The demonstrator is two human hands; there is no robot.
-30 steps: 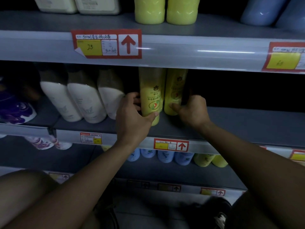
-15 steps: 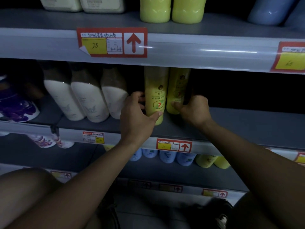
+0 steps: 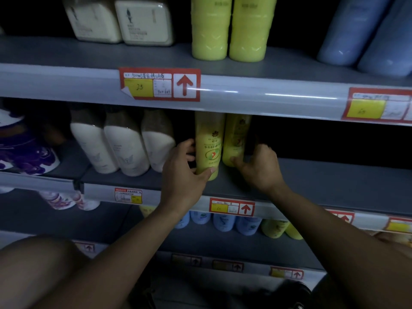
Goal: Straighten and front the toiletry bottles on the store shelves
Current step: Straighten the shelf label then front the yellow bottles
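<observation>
Both hands are on the two yellow bottles in the middle of the frame, standing side by side on the middle shelf (image 3: 312, 181). The left hand (image 3: 185, 172) is wrapped round the lower part of the left yellow bottle (image 3: 209, 143), thumb across its front near the base, fingers curled behind; that grip is closed on it. The right hand (image 3: 259, 168) has its thumb pressed on the lower front of the right yellow bottle (image 3: 235, 139) and its fingers curled round the far side, gripping it. Both bottle tops are cut off by the upper shelf edge (image 3: 267, 94). The right bottle's label is too dim to read. Left of centre stand three white bottles (image 3: 124, 148), their caps lost in shadow. The shelf space at the right is black, nothing to make out there
</observation>
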